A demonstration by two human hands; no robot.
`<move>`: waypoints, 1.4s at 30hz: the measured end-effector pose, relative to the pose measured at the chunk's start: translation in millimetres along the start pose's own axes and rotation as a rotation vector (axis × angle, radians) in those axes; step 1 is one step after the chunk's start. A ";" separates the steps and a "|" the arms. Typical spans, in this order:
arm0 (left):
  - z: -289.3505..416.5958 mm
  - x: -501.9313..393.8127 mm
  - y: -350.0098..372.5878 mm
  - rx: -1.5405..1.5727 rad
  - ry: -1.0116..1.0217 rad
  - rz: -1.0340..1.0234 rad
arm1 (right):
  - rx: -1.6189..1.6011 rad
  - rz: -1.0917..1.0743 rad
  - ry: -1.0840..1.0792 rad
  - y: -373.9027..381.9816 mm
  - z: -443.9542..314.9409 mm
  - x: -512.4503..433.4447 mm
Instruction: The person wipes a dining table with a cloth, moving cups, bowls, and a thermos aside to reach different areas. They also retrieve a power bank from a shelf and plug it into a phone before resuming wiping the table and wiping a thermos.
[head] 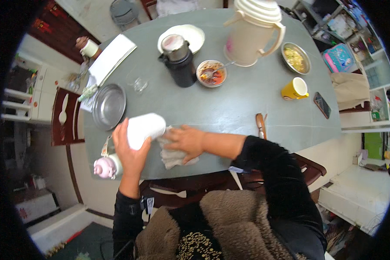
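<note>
A smooth white object [146, 128], perhaps a cup or small container, is gripped in my left hand [131, 152] above the table's near left part. My right hand [187, 143] lies spread, palm down, on a crumpled pale cloth [177, 157] on the grey-green table [214, 113]; its fingertips are blurred. Left of my left hand are a bottle with a pink lid [105, 167] and, farther back, a round metal dish [109, 106]. Beyond my right forearm a brown-handled tool [260, 125] rests on the tabletop.
Farther back stand a dark thermos [180, 65], a white plate [195, 35], a bowl of red food with a spoon [211, 79] and a large cream jug [247, 39]. On the right are a metal bowl of food [295, 58], a yellow mug [291, 89] and a phone [321, 105].
</note>
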State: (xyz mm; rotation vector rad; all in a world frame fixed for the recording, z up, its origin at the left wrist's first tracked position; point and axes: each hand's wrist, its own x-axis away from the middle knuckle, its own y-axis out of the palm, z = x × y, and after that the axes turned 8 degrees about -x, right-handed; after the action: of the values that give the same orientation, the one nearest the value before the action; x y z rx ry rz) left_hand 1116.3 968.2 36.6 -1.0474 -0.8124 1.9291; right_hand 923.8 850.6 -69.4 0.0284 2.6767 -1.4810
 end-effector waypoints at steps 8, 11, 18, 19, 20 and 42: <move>-10.9 24.9 1.5 -0.022 -0.077 -0.108 | -0.351 0.082 0.188 1.9 46.4 11.4; -12.1 22.3 11.8 0.008 -0.069 -0.099 | -0.639 0.360 0.410 -38.2 81.5 80.5; -12.1 18.3 30.5 -0.022 -0.049 -0.170 | -0.160 0.424 0.481 -45.0 52.9 159.7; -12.1 18.1 32.8 -0.012 -0.053 -0.182 | -0.105 0.358 0.420 -33.5 36.5 156.0; -12.0 18.2 35.0 -0.035 -0.036 -0.186 | -0.044 0.318 0.340 -25.0 25.1 152.4; -14.1 16.1 60.4 -0.112 0.055 -0.325 | 0.121 0.623 1.611 -132.4 215.7 238.1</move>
State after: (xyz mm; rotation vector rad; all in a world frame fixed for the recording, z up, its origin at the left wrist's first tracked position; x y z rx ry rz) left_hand 1103.1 954.6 -24.7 -0.9626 -1.0024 1.5901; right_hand 692.7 592.0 -90.8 2.7275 2.6201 -1.5809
